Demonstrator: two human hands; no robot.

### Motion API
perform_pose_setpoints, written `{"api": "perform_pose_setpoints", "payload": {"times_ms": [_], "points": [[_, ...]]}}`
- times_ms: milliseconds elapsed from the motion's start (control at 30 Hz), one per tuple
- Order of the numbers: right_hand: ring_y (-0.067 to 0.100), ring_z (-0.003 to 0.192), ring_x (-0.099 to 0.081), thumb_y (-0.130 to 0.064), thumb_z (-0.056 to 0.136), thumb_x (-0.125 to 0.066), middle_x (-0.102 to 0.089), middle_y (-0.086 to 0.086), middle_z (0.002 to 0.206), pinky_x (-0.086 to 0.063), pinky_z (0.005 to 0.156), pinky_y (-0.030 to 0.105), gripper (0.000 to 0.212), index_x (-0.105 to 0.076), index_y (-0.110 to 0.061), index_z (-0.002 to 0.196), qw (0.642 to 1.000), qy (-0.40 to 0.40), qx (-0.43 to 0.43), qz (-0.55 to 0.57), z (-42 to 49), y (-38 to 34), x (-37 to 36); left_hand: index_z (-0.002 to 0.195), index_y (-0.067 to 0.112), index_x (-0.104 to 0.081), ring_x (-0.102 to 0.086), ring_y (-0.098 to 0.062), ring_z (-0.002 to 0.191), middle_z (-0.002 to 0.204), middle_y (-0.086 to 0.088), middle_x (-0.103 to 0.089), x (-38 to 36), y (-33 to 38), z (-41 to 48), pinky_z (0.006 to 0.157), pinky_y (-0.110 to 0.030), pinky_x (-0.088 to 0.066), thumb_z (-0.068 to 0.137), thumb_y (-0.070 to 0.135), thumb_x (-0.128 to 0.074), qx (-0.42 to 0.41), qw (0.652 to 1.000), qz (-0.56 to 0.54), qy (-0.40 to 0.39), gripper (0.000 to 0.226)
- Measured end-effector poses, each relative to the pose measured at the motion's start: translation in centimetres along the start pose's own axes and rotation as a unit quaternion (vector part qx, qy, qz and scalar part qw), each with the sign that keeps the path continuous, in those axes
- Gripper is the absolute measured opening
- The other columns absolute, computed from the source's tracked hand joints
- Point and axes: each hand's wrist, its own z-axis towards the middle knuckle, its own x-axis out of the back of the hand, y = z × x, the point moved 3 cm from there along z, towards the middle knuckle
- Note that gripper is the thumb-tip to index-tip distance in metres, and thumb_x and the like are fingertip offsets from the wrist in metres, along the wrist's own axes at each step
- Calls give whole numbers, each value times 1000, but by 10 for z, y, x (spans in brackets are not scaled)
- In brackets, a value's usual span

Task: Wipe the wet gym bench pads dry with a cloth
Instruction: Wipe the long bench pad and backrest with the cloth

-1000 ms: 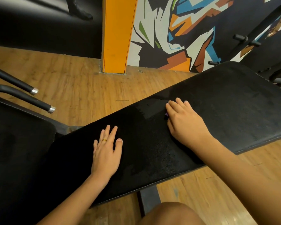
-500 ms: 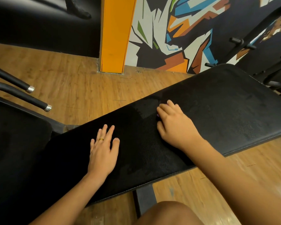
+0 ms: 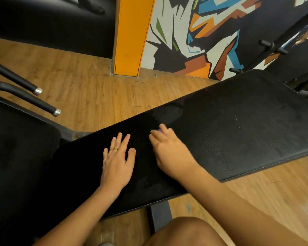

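On the bench pad, left hand (image 3: 117,162): palm down, fingers straight and slightly spread, flat on the black surface, holding nothing; a gold ring (image 3: 116,149) on one finger.
Right hand (image 3: 169,150): just beside the left, palm down on the same pad and blurred; its fingers lie over the cloth, and I cannot tell whether they pinch it or only press it.
Cloth (image 3: 159,130): purple, a small sliver showing at the right fingertips, the rest hidden under the hand.
Bench pad (image 3: 238,121): long and black, running from lower left to upper right.
Wet patch (image 3: 169,110): dull sheen near the pad's far edge, beyond the right hand.
Droplets (image 3: 219,153): fine glinting specks on the pad, right of that hand.
Second pad (image 3: 16,148): black, at the left, near the long pad's end.
Handles (image 3: 43,105): two black bars with chrome caps, above the second pad.
Floor (image 3: 96,89): wood planks.
Pillar (image 3: 132,36): orange, beside a painted wall.
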Motion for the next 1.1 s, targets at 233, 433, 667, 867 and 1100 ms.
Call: {"api": "perform_pose_setpoints", "payload": {"times_ms": [233,433,667,867,1100], "points": [[38,139,-34,-18,96,-54,-49,13,146,-27,116,46,48,-50,-5,141,987,14,-135,-87,26,65,24,158,35,-26,-1,-6,155,168,8,-14,0,-1,0,127,-42,-2,105,45,-32,-6,1000,-17,-9,55],[45,140,-35,-17,92,-60,-47,19,148,-32,116,52,56,-49,-1,144,999,-22,-26,-28,10,-13,2,159,35,-24,-1,-7,155,168,7,-13,3,1,-1,127,-42,-2,105,43,-33,0,1000,-6,-7,55],[37,143,-30,-19,97,-52,-41,13,154,-24,120,46,53,-43,-6,148,994,-2,-92,-66,29,44,15,159,35,-23,1,-6,154,168,9,-11,1,1,-1,127,-40,0,105,44,-32,-2,1000,-6,-11,55],[46,146,-25,-27,102,-45,-36,20,156,-27,118,50,56,-36,2,150,990,-53,-118,-59,28,23,8,159,35,-21,2,-7,155,169,7,-10,2,3,-1,127,-42,1,106,43,-31,-3,1000,7,-10,55],[34,156,-2,-51,101,-45,-1,11,170,-2,125,51,76,-5,-31,162,992,-91,-44,73,5,39,25,156,25,-31,-1,-14,156,169,2,-13,7,12,2,126,-48,-1,107,35,-36,28,999,11,-30,51]]}}
